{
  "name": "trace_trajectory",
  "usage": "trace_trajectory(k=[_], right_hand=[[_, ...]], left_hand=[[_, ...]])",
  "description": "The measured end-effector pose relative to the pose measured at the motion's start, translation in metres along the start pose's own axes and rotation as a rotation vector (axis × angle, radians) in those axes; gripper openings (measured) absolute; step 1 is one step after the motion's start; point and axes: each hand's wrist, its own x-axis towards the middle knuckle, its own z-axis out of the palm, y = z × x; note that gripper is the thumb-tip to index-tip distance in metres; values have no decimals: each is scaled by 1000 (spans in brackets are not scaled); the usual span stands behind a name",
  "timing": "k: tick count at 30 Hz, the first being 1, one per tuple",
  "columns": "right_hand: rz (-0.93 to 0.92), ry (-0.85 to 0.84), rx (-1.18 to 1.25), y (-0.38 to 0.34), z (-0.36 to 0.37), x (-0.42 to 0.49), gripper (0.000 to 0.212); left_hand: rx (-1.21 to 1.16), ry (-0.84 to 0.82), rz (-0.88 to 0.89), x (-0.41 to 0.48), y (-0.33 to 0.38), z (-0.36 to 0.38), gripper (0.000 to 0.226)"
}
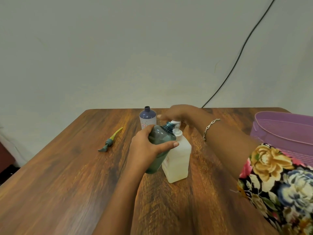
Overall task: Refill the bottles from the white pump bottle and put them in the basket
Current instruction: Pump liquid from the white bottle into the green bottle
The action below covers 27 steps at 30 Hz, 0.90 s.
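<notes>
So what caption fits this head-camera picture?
Left hand tilts the teal bottle to the spout of the white pump bottle; right hand presses its pump.

The white pump bottle (178, 160) stands mid-surface (67, 192). A green bottle (160, 138) leans against its left side, held by the left hand (145, 146). The right hand (177, 112) lies over its top, and the arm (228, 143) bars its right side. Just behind it stands a blue bottle (147, 118). Well to its left lies a loose pump (110, 141). Well to its right sits the basket (279, 133). In front of it is bare wood, where a hand could pass.
</notes>
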Motion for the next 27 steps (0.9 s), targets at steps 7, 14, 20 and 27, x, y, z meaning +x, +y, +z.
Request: trace_trajectory(k=[7, 14, 20, 27], right_hand=[[11, -99, 38, 0, 10, 1, 27], [-8, -45, -117, 0, 15, -5, 24], [47, -120, 106, 2, 11, 1, 52], [16, -84, 90, 2, 12, 5, 41]], left_hand=[[33, -8, 26, -1, -2, 0, 77], [37, -16, 1, 0, -9, 3, 83], [46, -6, 6, -3, -5, 3, 80], [54, 9, 10, -1, -1, 4, 80]])
